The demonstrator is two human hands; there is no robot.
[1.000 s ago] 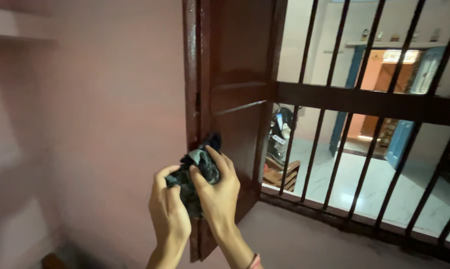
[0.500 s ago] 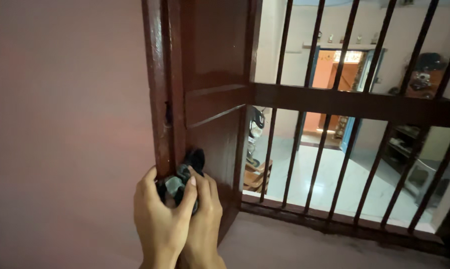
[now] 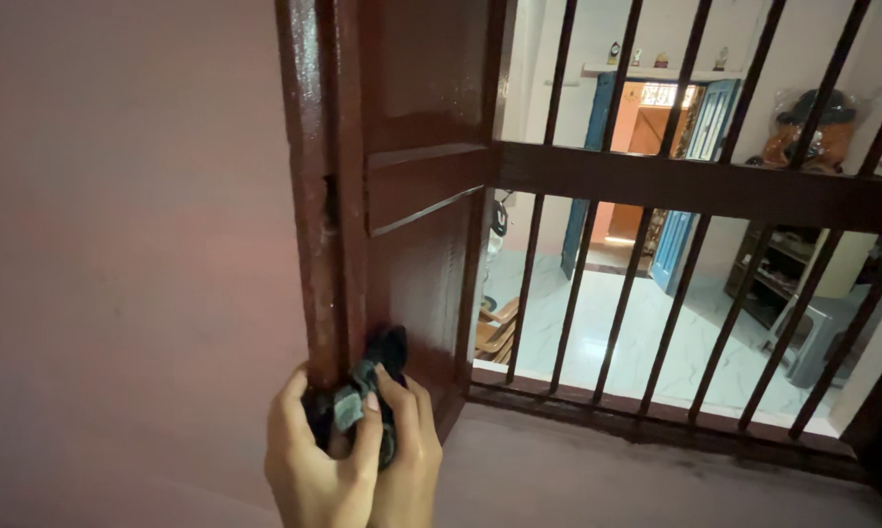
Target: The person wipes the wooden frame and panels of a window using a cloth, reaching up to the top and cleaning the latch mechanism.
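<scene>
Pressing a bunched dark rag point(image 3: 363, 396) low against the brown shutter's edge point(image 3: 325, 244), both hands, left hand point(image 3: 314, 460) and right hand point(image 3: 407, 455), grip it tight, with the pink wall point(image 3: 128, 244) close beside and window bars point(image 3: 646, 244) farther right.

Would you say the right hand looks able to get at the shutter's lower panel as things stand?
Probably yes. The right hand already presses the dark cloth against the shutter near its bottom edge, beside the left hand, and nothing stands between it and the panel above.
</scene>
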